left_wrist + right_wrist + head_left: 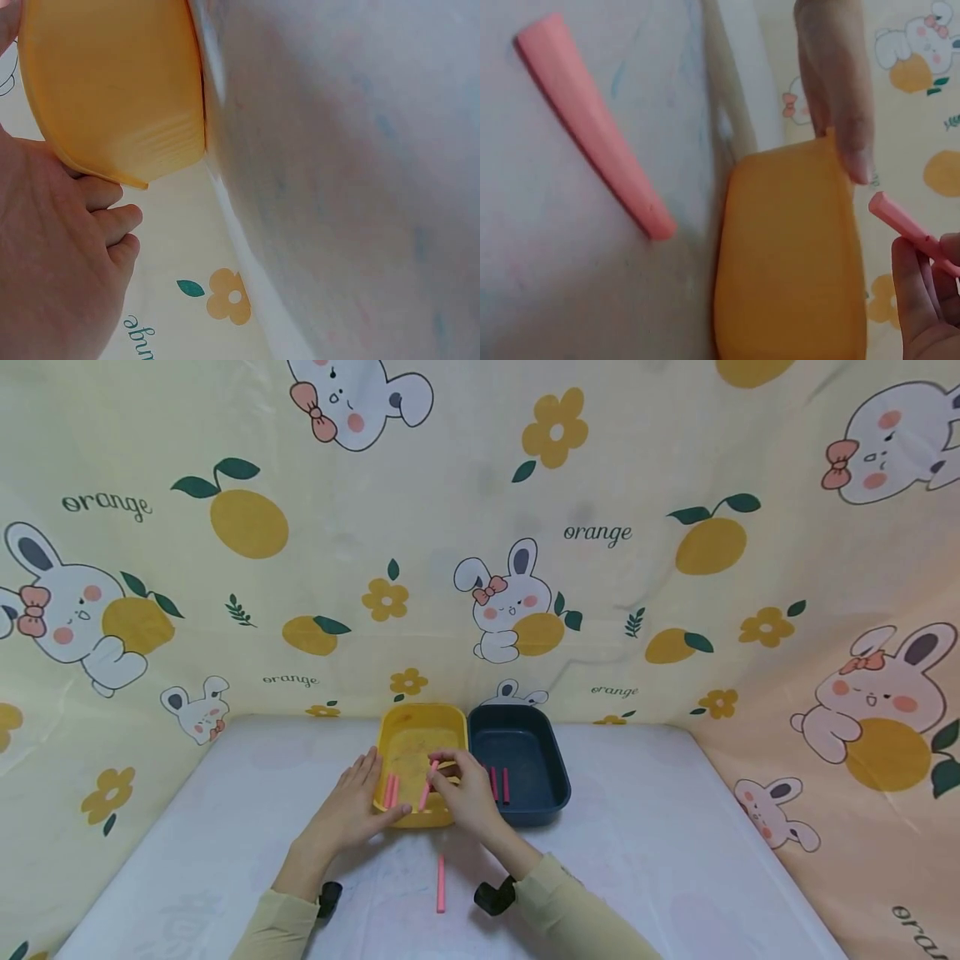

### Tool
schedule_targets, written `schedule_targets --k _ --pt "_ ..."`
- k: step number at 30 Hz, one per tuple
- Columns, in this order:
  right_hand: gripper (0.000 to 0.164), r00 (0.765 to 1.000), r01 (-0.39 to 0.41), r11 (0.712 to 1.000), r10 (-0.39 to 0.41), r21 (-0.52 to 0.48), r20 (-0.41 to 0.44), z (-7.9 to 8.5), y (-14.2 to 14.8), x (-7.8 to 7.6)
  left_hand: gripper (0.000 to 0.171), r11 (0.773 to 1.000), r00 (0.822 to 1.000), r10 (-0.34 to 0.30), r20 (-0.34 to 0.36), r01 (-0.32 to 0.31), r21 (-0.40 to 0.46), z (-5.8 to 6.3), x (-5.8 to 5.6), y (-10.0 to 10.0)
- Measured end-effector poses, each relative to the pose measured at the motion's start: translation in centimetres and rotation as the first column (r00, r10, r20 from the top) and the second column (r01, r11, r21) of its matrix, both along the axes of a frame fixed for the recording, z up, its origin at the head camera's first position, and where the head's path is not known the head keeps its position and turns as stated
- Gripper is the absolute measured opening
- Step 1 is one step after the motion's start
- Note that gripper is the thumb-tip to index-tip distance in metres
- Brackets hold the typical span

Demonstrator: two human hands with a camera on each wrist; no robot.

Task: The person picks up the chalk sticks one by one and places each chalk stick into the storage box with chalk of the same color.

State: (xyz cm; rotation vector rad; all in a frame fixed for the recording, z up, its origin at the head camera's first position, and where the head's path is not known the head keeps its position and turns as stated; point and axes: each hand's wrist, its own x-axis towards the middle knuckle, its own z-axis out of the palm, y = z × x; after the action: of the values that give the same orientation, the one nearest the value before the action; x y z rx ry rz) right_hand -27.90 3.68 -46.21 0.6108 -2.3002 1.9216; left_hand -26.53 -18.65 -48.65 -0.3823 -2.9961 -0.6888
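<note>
My right hand (474, 800) pinches a slim pink stick (901, 217) between thumb and fingers, over the front part of a yellow bin (422, 717). The stick slants, its lower end near the front rim. My left hand (341, 814) rests against the bin's left front corner, fingers straight along the outer side and thumb (857, 154) stretched along the front rim. Two pink sticks (392, 791) stand side by side inside the bin at its left. Another pink stick (441, 883) lies on the table in front of the bin.
A dark blue bin (555, 752) stands right beside the yellow one, with pink sticks (506, 785) in its front left part. Both bins are on a white-covered table (637, 868), backed by a printed curtain (450, 485). Black wrist cameras (495, 897) sit under my wrists.
</note>
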Motion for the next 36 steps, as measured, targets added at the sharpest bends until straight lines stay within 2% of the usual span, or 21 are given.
schedule_targets --k 4,13,23,28,36 --pt "0.026 0.999 -0.021 0.999 0.019 0.048 0.031 -0.3 -0.1 -0.8 0.119 1.000 1.000 -0.004 0.005 0.004 -0.001 -0.1 -0.1 0.0" --pt "0.024 0.981 -0.092 0.984 0.064 0.150 0.183 -0.2 -0.4 -2.7 0.118 1.000 1.000 0.003 0.022 -0.003 -0.002 -0.2 -0.3 0.1" --pt "0.026 0.944 -0.266 0.933 0.200 0.244 0.262 0.2 -1.0 -4.7 0.114 1.000 0.999 0.011 0.031 -0.012 0.007 -0.1 -0.3 0.0" --pt "0.027 0.911 -0.333 0.914 0.250 0.232 0.327 0.0 -1.4 -5.9 0.111 1.000 1.000 0.007 0.021 -0.007 0.003 -0.1 -0.2 0.0" --pt "0.027 0.864 -0.364 0.916 0.265 0.167 0.429 -0.2 -2.0 -7.2 0.111 1.000 0.999 0.008 0.032 -0.009 0.014 0.1 -0.1 0.0"
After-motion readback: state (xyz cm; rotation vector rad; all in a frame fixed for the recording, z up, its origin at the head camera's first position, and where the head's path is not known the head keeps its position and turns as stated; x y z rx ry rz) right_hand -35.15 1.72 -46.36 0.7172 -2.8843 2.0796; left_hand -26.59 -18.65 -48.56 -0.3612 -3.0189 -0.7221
